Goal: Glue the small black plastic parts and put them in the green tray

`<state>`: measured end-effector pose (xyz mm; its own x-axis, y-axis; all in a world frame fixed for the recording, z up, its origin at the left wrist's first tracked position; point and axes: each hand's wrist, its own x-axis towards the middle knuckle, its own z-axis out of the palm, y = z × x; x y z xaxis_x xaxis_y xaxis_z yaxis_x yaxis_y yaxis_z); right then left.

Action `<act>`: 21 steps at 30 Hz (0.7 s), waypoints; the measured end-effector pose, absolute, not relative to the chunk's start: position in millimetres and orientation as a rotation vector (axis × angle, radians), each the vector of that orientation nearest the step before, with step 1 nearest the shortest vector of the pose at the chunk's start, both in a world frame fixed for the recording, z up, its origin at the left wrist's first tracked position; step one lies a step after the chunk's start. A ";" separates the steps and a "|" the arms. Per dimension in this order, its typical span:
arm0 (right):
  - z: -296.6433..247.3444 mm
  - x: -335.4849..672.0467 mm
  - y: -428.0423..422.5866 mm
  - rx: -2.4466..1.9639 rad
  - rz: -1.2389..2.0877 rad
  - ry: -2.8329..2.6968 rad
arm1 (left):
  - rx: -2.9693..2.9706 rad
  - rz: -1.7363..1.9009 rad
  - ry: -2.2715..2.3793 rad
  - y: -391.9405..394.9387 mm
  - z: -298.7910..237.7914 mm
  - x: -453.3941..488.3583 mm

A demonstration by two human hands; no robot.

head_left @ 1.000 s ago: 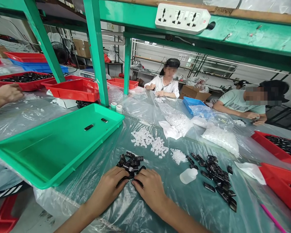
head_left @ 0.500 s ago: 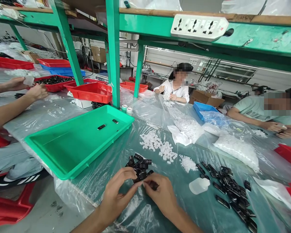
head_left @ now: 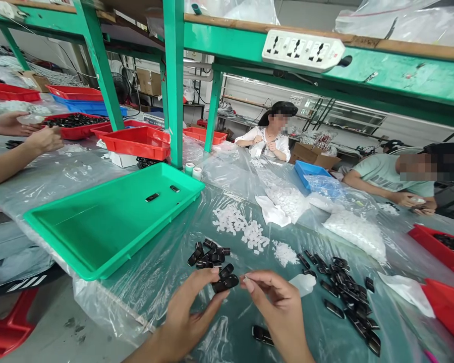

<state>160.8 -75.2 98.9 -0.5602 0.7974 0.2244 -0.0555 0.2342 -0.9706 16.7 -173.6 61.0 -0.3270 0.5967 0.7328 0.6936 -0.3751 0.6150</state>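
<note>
My left hand (head_left: 192, 302) pinches a small glossy black casing (head_left: 225, 284) between thumb and fingers, above the plastic-covered table. Close beside it, my right hand (head_left: 278, 302) has thumb and index finger pressed together; whatever sits at the tips is too small to make out. A loose black casing (head_left: 262, 334) lies partly under my right hand. Just beyond my left hand is a small pile of black casings (head_left: 208, 253). A translucent white bottle (head_left: 304, 285) lies partly hidden behind my right hand. Further right spreads a larger heap of black casings (head_left: 350, 290).
A green tray (head_left: 98, 217) with a few black pieces stands left. White small parts (head_left: 229, 219) and finer white bits (head_left: 285, 253) lie ahead, near a filled clear bag (head_left: 355, 232). Co-workers sit across and left. A green shelf post (head_left: 173, 85) rises behind the tray.
My hands have moved slightly apart, and the black casing now shows in my left fingers. A loose casing now lies by my right hand. The view has shifted a little right.
</note>
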 end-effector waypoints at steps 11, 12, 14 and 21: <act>105.9 165.4 -81.5 -0.770 1.365 -1.714 | -1.849 -1.752 -1.669 -171.3 61.4 25.5; 104.9 165.9 -80.6 -0.761 1.348 -1.741 | -1.850 -1.748 -1.664 -171.3 60.0 25.8; 103.0 166.8 -79.1 -0.754 1.318 -1.777 | -1.846 -1.750 -1.656 -171.2 56.7 26.4; 103.8 166.1 -80.0 -0.782 1.297 -1.765 | -1.819 -1.787 -1.599 -170.4 48.7 27.3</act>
